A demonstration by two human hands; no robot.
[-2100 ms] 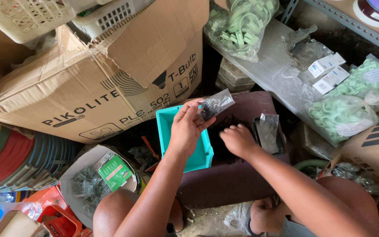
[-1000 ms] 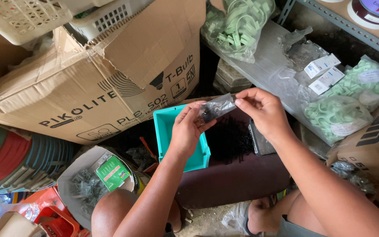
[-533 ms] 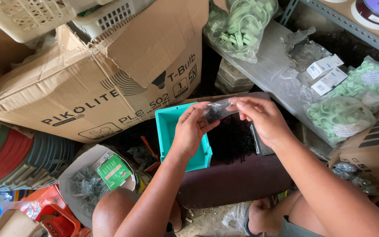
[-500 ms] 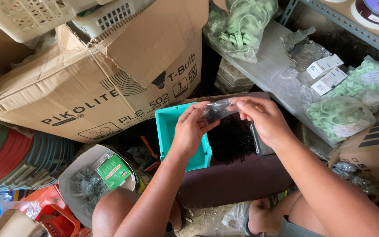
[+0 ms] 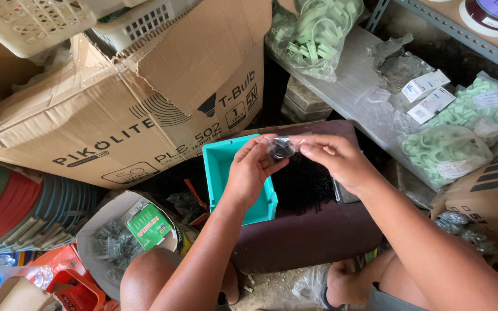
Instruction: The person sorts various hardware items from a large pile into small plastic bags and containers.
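Note:
Both my hands hold one small clear plastic bag with small black pieces inside. My left hand pinches its left end and my right hand pinches its right end, folded close together. Under the hands stands a teal plastic bin on a dark maroon stool top. A heap of small black screws lies on the stool beside the bin, and a flat dark packet shows partly under my right wrist.
A large cardboard box leans at the left with white baskets on top. Bags of pale green clips lie on a shelf board at right. An open box of metal parts sits near my left knee.
My right hand came up from the screw heap to the bag my left hand held, took its right end, then drew in closer, crumpling the bag shorter between both hands.

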